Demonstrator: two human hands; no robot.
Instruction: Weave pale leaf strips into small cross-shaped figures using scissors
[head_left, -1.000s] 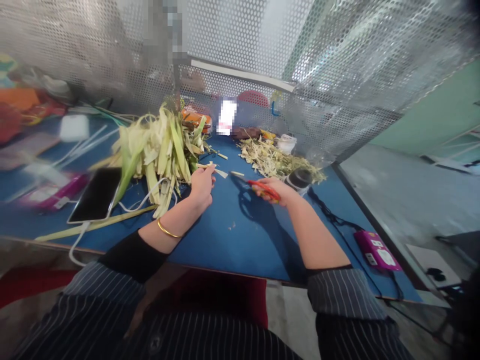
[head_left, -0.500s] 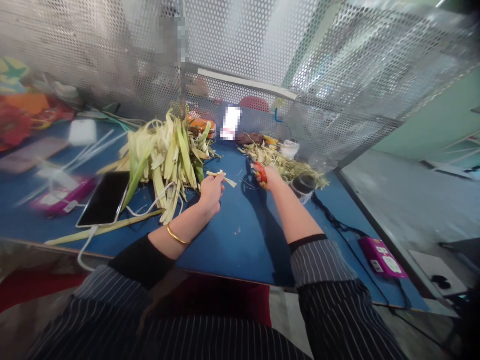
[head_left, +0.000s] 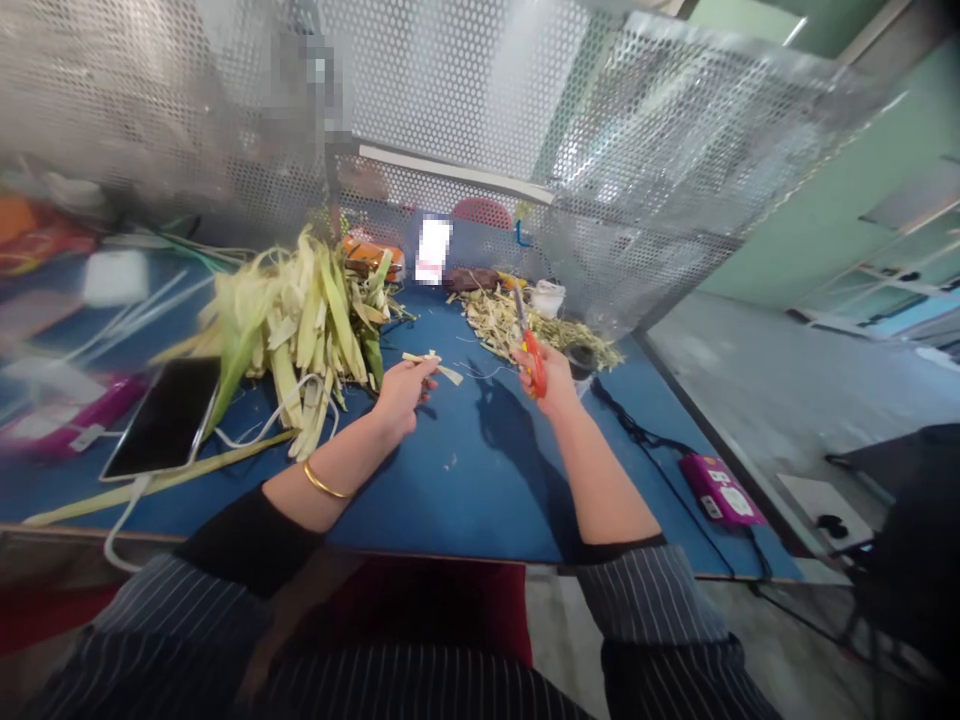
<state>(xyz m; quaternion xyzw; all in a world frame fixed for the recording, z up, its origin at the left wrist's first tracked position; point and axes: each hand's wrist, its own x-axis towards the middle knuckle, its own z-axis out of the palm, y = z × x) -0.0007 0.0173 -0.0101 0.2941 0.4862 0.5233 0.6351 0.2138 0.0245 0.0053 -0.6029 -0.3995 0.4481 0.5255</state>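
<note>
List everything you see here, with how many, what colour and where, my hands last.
Scissors: one, red-handled, right hand
Husk strips: count unclear, pale, left hand
Husk pile: one, green-yellow, table left
Scraps: one heap, straw-coloured, table's far right
Black-screened phone: one, left
White cable: one visibly at phone
Purple boxes: one right, apparently another left
Dark-lidded jar: one, beside right hand
White tub: one, behind scraps
Table: one, blue, centre
Mesh screen: grey, behind
Far-left clutter: count unclear, partly orange, blurred
Hands: left, right
</note>
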